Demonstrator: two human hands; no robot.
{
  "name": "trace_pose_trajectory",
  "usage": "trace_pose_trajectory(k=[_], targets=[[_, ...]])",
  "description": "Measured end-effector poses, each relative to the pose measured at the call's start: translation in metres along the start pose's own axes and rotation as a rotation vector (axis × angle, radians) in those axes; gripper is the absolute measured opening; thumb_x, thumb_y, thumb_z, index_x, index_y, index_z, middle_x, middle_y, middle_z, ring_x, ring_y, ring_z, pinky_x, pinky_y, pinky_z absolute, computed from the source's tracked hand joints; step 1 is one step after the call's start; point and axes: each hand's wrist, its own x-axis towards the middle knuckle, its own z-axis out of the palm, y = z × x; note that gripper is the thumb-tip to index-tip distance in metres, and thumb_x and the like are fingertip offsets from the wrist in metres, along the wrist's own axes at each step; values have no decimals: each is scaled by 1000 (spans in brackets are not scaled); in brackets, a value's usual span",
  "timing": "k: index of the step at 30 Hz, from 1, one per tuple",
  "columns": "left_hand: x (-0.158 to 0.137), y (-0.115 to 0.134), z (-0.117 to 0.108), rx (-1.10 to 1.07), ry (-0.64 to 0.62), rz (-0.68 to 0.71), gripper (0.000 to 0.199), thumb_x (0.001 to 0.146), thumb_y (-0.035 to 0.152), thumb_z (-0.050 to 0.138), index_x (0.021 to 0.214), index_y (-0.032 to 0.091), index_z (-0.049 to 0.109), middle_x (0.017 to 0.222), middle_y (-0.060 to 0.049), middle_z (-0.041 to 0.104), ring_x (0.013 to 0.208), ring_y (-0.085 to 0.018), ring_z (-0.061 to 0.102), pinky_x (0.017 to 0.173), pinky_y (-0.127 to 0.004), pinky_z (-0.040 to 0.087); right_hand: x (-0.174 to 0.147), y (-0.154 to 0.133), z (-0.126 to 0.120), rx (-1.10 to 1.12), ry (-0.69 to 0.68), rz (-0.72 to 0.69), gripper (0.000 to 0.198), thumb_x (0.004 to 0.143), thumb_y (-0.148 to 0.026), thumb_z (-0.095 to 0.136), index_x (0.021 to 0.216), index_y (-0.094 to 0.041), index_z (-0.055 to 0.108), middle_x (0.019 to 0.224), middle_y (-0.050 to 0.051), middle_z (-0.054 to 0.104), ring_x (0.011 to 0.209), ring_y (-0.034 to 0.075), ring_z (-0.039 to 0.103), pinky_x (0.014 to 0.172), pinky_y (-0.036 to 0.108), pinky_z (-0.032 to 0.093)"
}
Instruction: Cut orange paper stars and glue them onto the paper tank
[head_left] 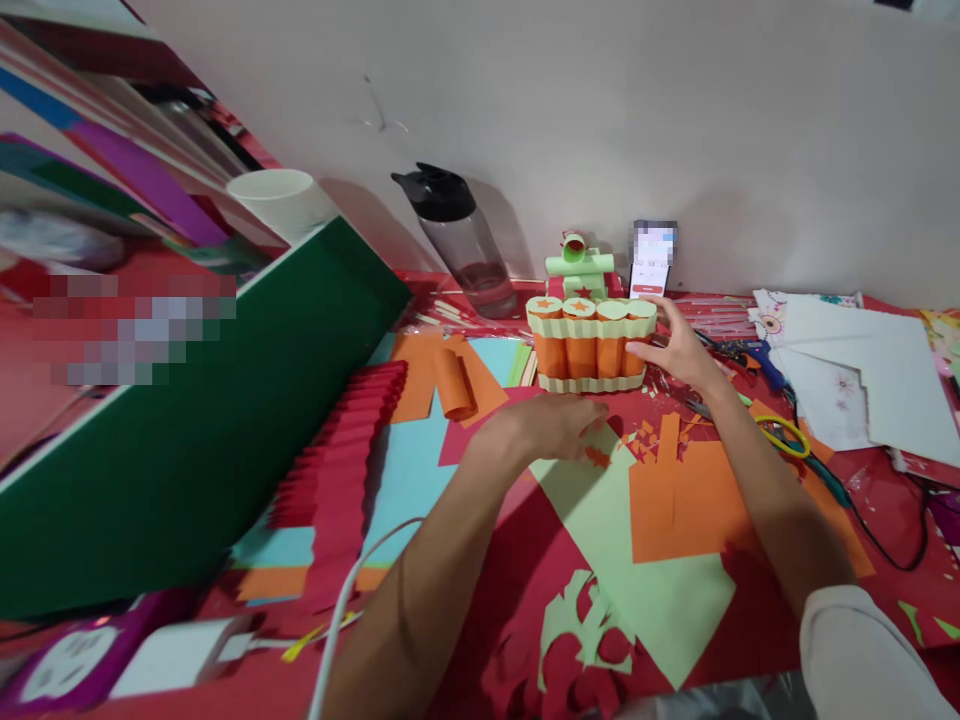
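Observation:
A row of orange paper tubes [583,357] with wavy pale-green bands along top and bottom stands upright on the table. Pale-green discs cap the tubes, and orange stars lie on some of them. My right hand [684,350] grips the right end of this row, thumb on the front and fingers at the top edge. In front of it my left hand [559,426] hovers low over the paper, fingers apart. A small orange paper piece [598,457] lies by its fingertips; whether they touch it I cannot tell. Beneath are a pale-green sheet [660,575] and an orange sheet [686,500].
Behind the tubes are a pale-green paper figure [581,265] and a propped phone [652,260]. A black-lidded bottle [469,245] stands left, beside a green board [225,400]. Yellow-handled scissors [784,437] and a blue-handled tool [769,365] lie right. A white cable [345,610] crosses near my left arm.

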Motion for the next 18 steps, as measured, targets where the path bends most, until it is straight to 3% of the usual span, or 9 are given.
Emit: trace_pose_trajectory(k=[5,10,18], targets=[[12,2,4,22,-178,-63,20,75,21,76,94,23,69,91,-4,74,81,-24,67,67,-29,44,0,-12,-12,4,-2,44,78,78,-48,87,146,-32,54,164,10,47,154,32,43,122,54,46],[17,2,7,-46,-214,-126,15,72,16,73,84,24,74,97,-3,79,90,-26,70,76,-31,46,-2,-24,-23,-29,4,36,82,79,-51,87,150,-36,49,168,9,40,156,35,39,122,57,45],[15,-7,9,-43,-178,-134,13,72,13,70,79,24,72,90,-1,76,79,-21,63,67,-28,41,-5,-38,-51,-192,127,-55,76,84,-49,84,151,-39,48,165,8,44,150,35,46,116,57,52]])
